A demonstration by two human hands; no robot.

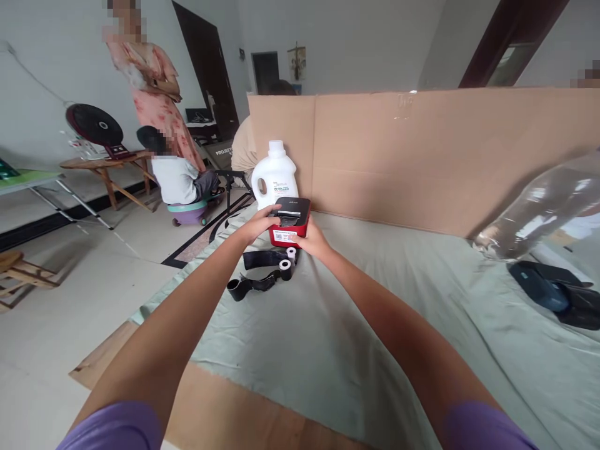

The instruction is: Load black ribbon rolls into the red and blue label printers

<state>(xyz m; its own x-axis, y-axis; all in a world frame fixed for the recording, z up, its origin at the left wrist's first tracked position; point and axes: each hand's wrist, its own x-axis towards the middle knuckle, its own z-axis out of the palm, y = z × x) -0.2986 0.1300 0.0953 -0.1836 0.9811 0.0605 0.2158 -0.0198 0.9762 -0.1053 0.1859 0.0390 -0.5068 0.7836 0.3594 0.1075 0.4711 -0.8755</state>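
Observation:
A small red and black box-shaped device, which looks like a label printer (296, 220), stands on the green cloth with a white label on its front. My left hand (259, 224) holds its left side, fingers reaching over the top and front edge. My right hand (313, 240) grips the lower right side, thumb on the front label. Just in front of it lie partly unrolled black ribbon rolls (267, 258) with white cores, one ribbon (262, 282) curling toward me. Behind the printer stands a white detergent jug (276, 175) with a handle and cap.
A green cloth (375, 350) covers the wooden table. A tall cardboard sheet (422, 156) stands along the back. Clear plastic wrapping (539, 206) and dark blue and black items (553, 290) lie at right. Two people, a fan (96, 125) and a stool (23, 275) are at left.

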